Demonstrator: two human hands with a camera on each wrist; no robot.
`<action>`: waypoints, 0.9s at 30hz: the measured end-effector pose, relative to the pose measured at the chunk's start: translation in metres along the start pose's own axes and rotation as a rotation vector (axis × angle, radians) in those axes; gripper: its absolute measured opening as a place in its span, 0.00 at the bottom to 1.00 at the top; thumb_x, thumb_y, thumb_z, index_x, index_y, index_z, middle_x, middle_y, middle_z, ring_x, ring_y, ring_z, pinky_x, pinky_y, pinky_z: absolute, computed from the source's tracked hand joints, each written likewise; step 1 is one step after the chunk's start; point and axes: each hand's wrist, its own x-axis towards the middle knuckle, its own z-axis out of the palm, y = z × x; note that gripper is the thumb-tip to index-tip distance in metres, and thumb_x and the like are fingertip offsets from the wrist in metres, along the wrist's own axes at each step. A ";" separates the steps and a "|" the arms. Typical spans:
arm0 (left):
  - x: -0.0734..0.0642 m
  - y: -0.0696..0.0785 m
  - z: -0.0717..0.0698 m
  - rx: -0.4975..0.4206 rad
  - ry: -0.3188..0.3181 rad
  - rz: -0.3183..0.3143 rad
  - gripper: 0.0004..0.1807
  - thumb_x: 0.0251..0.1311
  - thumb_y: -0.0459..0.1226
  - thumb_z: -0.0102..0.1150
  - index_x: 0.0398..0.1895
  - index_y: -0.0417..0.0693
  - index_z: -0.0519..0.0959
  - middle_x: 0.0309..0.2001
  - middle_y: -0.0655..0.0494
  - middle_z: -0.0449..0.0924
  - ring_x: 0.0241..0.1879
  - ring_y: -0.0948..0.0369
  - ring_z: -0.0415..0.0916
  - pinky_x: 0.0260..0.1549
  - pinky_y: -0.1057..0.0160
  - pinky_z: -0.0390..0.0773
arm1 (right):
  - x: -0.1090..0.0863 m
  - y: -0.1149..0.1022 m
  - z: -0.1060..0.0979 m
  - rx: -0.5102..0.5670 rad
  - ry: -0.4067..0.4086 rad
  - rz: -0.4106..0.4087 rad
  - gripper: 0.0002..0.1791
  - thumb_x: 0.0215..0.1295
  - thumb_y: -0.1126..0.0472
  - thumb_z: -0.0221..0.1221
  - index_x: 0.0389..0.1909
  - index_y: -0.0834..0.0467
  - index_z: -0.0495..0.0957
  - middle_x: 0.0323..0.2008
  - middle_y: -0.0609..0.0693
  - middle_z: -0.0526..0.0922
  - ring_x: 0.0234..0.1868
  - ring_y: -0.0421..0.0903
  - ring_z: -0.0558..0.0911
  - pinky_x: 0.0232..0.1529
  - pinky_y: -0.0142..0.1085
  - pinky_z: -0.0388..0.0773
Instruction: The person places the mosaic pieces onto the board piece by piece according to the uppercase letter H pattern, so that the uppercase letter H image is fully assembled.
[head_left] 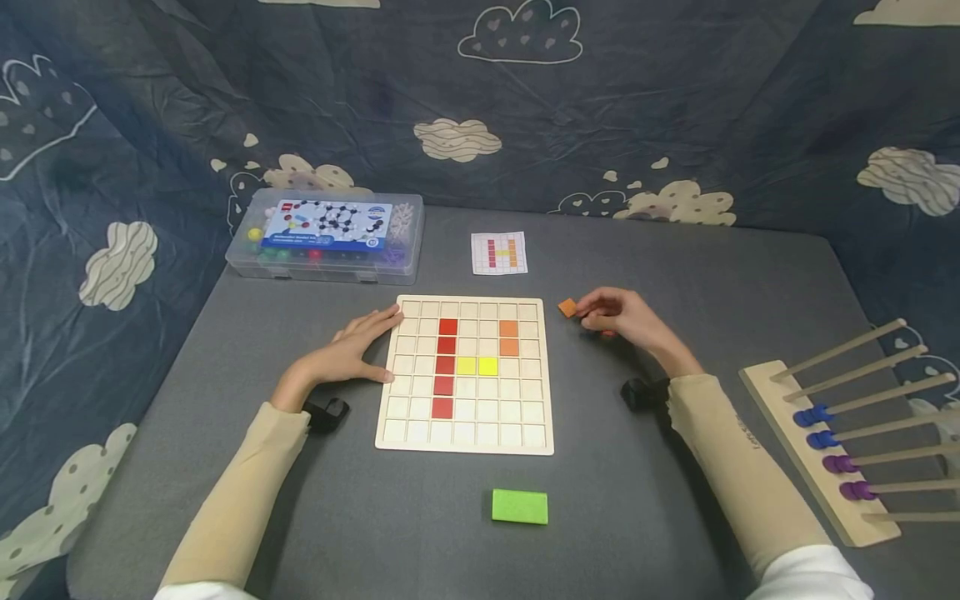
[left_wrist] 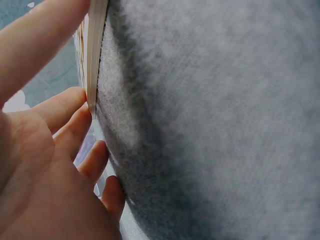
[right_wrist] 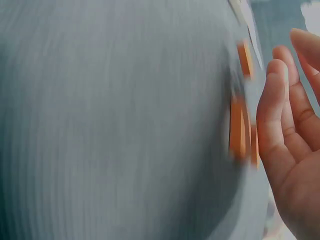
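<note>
A wooden grid board (head_left: 465, 436) lies on the grey table, bearing a column of red tiles (head_left: 446, 365), two yellow tiles (head_left: 477, 367) side by side and two orange tiles (head_left: 508, 338) one above the other. My left hand (head_left: 341, 354) rests at the board's left edge, fingers spread, with thumb and fingertips touching the rim (left_wrist: 93, 55). To the right of the board, my right hand (head_left: 622, 317) hovers with bent fingers close beside a loose orange tile (head_left: 567, 307). More orange pieces (right_wrist: 239, 127) lie under that hand, mostly hidden from the head view. Nothing shows between its fingers.
Behind the board lies a small pattern card (head_left: 499, 253) with a similar coloured figure. A clear plastic kit box (head_left: 322, 233) stands back left. One green block (head_left: 520, 507) lies in front. At right is a wooden peg rack (head_left: 817, 450) with blue and purple beads.
</note>
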 end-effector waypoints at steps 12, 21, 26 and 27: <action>-0.002 0.002 0.000 0.000 -0.003 -0.019 0.52 0.54 0.46 0.69 0.76 0.43 0.48 0.75 0.43 0.38 0.72 0.40 0.33 0.60 0.32 0.36 | -0.024 0.019 -0.043 -0.037 0.108 0.083 0.18 0.64 0.67 0.60 0.52 0.71 0.73 0.44 0.53 0.81 0.37 0.37 0.79 0.39 0.32 0.76; -0.001 0.001 0.000 -0.011 -0.001 -0.010 0.52 0.54 0.47 0.69 0.75 0.42 0.48 0.75 0.42 0.38 0.72 0.40 0.33 0.60 0.31 0.37 | -0.025 0.023 -0.039 -0.052 0.078 0.084 0.18 0.63 0.68 0.61 0.53 0.69 0.73 0.45 0.58 0.79 0.36 0.37 0.78 0.36 0.33 0.75; -0.002 0.001 0.000 -0.009 -0.001 -0.014 0.52 0.54 0.46 0.69 0.75 0.42 0.48 0.75 0.42 0.38 0.72 0.40 0.33 0.60 0.32 0.37 | -0.023 0.021 -0.034 -0.088 0.052 0.059 0.18 0.61 0.72 0.62 0.52 0.71 0.74 0.47 0.64 0.78 0.38 0.41 0.78 0.35 0.32 0.74; -0.002 0.001 0.000 -0.009 -0.001 -0.014 0.52 0.54 0.46 0.69 0.75 0.43 0.48 0.75 0.42 0.38 0.72 0.40 0.33 0.60 0.32 0.37 | -0.023 0.020 -0.032 -0.105 0.053 0.052 0.18 0.60 0.72 0.62 0.51 0.71 0.74 0.46 0.64 0.78 0.38 0.43 0.77 0.35 0.32 0.74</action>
